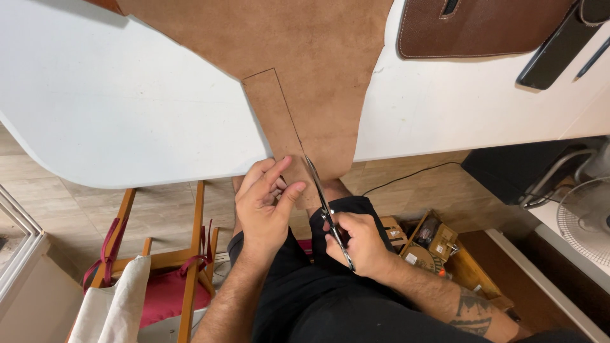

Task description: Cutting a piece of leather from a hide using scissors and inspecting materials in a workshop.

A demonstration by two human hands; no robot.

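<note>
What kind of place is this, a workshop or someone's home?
Probably a home craft corner: tan leather spread over a white table, scissors cutting along a marked line, a stitched brown leather piece, and a wooden chair nearby.

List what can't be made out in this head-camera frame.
- Leather sheet: far part cut off by the top edge.
- Scissors: handles hidden inside the right hand.
- Strip end: covered by the left hand.
- Dark brown leather piece and black tool: cropped at the top edge.
</note>
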